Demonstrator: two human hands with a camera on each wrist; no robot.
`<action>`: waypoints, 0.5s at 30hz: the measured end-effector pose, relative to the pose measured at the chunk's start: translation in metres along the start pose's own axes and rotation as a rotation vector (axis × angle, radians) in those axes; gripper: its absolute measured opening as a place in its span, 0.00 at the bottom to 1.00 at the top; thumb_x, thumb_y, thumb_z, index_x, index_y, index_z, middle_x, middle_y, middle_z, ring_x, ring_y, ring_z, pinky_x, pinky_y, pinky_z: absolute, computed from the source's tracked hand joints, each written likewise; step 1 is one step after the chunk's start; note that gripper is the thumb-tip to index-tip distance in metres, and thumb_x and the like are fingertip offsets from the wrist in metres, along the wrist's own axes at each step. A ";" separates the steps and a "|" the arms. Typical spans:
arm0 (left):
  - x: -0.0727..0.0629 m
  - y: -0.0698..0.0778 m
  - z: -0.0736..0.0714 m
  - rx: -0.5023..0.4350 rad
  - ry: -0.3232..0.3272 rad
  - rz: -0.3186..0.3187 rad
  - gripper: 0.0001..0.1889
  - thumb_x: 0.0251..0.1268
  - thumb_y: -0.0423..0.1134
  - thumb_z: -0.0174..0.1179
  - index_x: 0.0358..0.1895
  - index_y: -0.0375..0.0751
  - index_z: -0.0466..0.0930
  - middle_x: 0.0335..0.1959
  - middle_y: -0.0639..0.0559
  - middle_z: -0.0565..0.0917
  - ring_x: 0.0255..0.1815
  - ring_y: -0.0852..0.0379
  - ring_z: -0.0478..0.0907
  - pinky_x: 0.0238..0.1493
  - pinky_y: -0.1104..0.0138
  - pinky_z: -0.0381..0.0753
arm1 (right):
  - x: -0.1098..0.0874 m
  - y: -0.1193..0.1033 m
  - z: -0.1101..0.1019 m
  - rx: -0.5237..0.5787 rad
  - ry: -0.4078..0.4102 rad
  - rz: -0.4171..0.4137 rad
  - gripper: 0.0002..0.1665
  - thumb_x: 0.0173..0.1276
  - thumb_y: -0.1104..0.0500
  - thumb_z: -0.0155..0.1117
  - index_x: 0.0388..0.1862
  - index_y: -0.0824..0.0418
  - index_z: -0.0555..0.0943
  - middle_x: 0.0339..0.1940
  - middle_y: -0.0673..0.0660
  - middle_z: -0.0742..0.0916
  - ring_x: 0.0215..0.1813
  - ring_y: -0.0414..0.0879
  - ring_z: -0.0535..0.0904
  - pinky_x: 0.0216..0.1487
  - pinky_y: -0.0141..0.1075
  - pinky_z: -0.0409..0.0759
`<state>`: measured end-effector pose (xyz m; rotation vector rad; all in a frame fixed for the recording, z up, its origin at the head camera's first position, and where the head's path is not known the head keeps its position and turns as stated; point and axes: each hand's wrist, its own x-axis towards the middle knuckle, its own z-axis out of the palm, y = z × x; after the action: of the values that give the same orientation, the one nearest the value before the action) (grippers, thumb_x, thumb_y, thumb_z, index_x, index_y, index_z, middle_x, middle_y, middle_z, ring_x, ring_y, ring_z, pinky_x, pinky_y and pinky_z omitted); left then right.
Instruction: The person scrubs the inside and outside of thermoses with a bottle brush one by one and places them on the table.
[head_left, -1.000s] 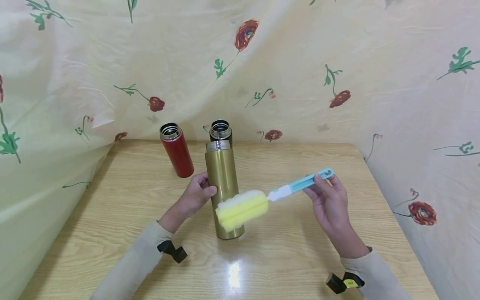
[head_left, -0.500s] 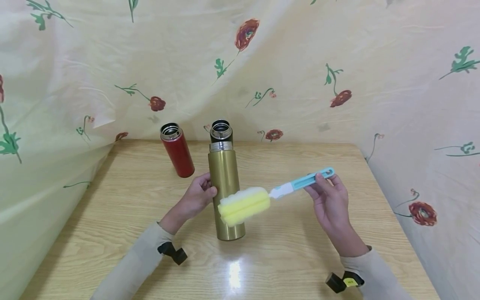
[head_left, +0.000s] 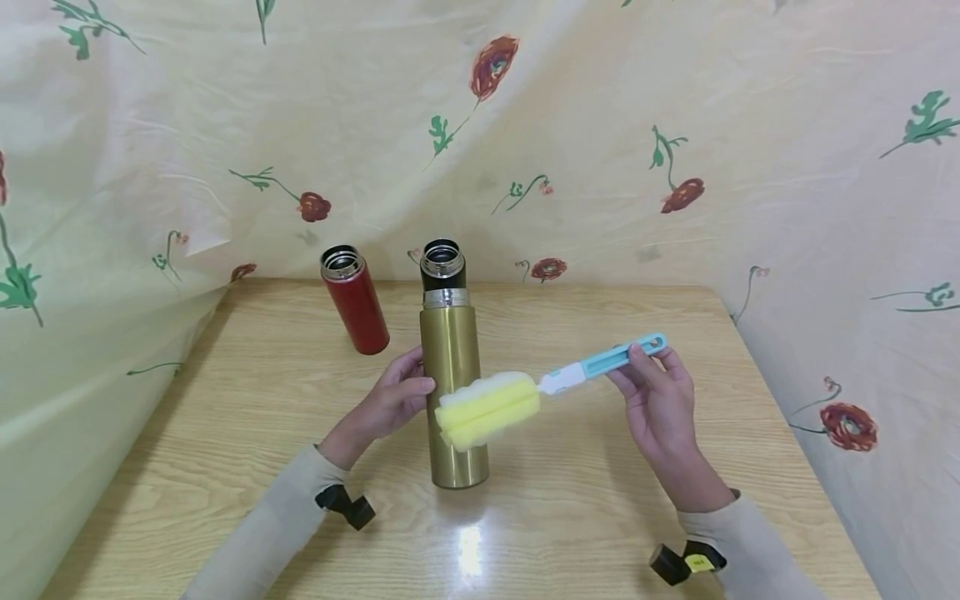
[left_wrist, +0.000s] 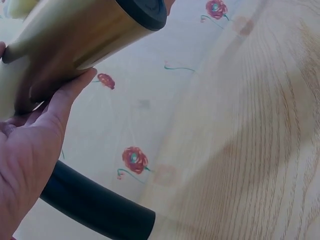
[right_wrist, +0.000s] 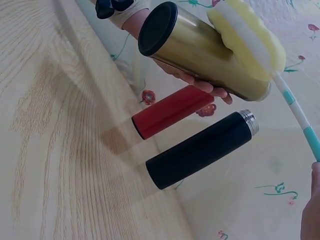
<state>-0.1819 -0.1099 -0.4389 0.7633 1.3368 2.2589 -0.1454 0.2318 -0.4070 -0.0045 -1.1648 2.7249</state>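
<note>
My left hand [head_left: 393, 398] grips a gold thermos bottle [head_left: 452, 350] around its middle. The bottle is upright with a bare silver neck, and in the right wrist view its dark base [right_wrist: 158, 29] shows clear of the table. My right hand [head_left: 660, 400] pinches the light blue handle [head_left: 617, 360] of a bottle brush near its end. The brush's yellow and white sponge head [head_left: 487, 410] points left and overlaps the front of the gold bottle in the head view. In the right wrist view the sponge [right_wrist: 250, 40] lies across the bottle's upper side.
A red thermos bottle [head_left: 356, 308] without a lid stands at the back left of the wooden table [head_left: 225, 417]. Behind the gold bottle stands a black lidless thermos bottle [right_wrist: 202, 150]. A flowered cloth [head_left: 360, 108] hangs around the back and sides.
The gold bottle has shifted slightly right and a little lower in the head view, standing straighter. The brush moved slightly right and up, then stayed almost still.
</note>
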 end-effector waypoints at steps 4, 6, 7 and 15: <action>0.000 0.000 -0.001 0.007 -0.004 0.003 0.30 0.64 0.29 0.51 0.71 0.39 0.62 0.52 0.52 0.82 0.52 0.60 0.82 0.53 0.67 0.85 | 0.001 0.001 -0.001 0.014 0.005 0.004 0.02 0.76 0.68 0.59 0.45 0.65 0.76 0.39 0.58 0.87 0.41 0.47 0.90 0.49 0.34 0.85; 0.000 0.000 -0.002 0.015 0.010 0.003 0.33 0.65 0.30 0.54 0.74 0.41 0.57 0.53 0.51 0.83 0.53 0.58 0.83 0.53 0.65 0.86 | 0.001 0.001 -0.002 0.033 0.009 0.013 0.02 0.76 0.69 0.57 0.44 0.65 0.76 0.39 0.58 0.87 0.41 0.47 0.90 0.49 0.33 0.85; 0.000 -0.001 -0.002 0.020 0.021 0.007 0.35 0.65 0.30 0.55 0.76 0.42 0.55 0.53 0.51 0.84 0.53 0.58 0.84 0.52 0.65 0.86 | 0.001 0.001 -0.002 0.043 0.011 0.017 0.02 0.77 0.69 0.57 0.44 0.65 0.76 0.39 0.58 0.87 0.41 0.47 0.89 0.49 0.33 0.85; 0.002 -0.009 -0.007 -0.007 0.074 0.091 0.34 0.65 0.31 0.63 0.73 0.43 0.61 0.52 0.51 0.85 0.51 0.58 0.84 0.49 0.66 0.86 | 0.005 -0.003 -0.001 0.100 0.011 0.027 0.02 0.77 0.70 0.55 0.43 0.65 0.75 0.39 0.60 0.86 0.40 0.48 0.89 0.49 0.33 0.86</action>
<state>-0.1870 -0.1096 -0.4491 0.7595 1.3517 2.3830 -0.1495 0.2354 -0.4053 -0.0222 -1.0318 2.7999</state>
